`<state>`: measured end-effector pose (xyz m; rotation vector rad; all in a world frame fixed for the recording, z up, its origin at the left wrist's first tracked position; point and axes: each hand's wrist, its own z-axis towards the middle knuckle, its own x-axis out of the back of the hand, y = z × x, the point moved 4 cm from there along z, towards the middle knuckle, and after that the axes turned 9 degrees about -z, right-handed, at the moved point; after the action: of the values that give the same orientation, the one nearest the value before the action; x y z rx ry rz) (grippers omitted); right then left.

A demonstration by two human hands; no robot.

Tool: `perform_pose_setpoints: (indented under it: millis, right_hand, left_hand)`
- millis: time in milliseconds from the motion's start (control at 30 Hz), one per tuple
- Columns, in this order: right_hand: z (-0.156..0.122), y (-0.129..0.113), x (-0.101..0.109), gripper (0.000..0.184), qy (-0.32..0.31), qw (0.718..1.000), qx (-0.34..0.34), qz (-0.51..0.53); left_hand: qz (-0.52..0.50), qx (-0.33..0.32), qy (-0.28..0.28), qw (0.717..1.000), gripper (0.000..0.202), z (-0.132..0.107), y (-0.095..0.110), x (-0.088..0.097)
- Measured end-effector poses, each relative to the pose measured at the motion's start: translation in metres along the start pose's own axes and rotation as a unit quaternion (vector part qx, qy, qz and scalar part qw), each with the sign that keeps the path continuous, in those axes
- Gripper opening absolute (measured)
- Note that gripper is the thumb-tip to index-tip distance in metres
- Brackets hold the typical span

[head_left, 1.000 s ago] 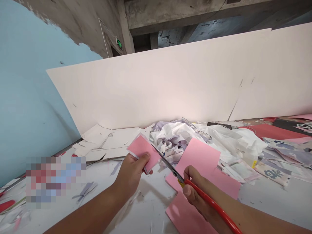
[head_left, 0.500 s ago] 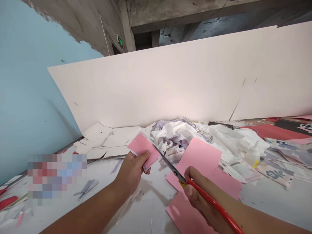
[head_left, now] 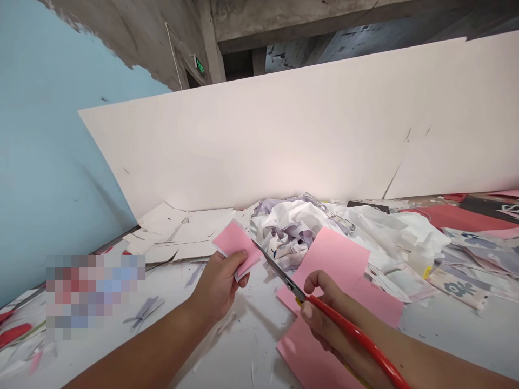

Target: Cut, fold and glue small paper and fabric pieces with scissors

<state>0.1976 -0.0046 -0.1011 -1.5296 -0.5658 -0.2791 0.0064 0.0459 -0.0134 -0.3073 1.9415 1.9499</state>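
1. Compared with half a second earlier, the pink paper (head_left: 233, 240) in the left hand (head_left: 217, 286) looks slightly narrower along its right edge, and more of its white layer shows beneath. The right hand (head_left: 332, 313) has shifted a little on the red-handled scissors (head_left: 298, 293), its thumb slightly farther left, with a sliver of yellow inner handle now showing below.

2. The left hand pinches the pink paper between thumb and fingers, held up over the middle of the tabletop (head_left: 243, 346).

3. The right hand is wrapped around the scissors' handle. The blades point far and left, their tips at the paper's right edge; whether they touch it is hard to tell.

4. Larger pink sheets (head_left: 336, 254) lie overlapping beneath and beyond the right hand.

5. Crumpled white plastic (head_left: 401, 237), possibly a bag, lies on the far right side. Lavender scraps (head_left: 300, 232) are bunched at its left; whether they are inside it cannot be told.

6. Flower-printed pieces (head_left: 458, 286) lie at right, and white card pieces (head_left: 203, 224) far left, before a tall white board (head_left: 263, 146).
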Motion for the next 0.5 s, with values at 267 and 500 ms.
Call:
perform_pose_setpoints:
  millis: [267, 500]
  right_hand:
    - [-0.028, -0.089, 0.015, 0.028, -0.086, 0.992, -0.09, 0.011]
    - [-0.024, -0.075, 0.023, 0.041, -0.058, 0.998, -0.037, 0.01]
  left_hand:
    - [-0.003, -0.007, 0.001, 1.0, 0.022, 0.002, -0.001, 0.002]
    - [0.0, -0.005, 0.0, 1.0, 0.021, 0.001, -0.002, 0.002]
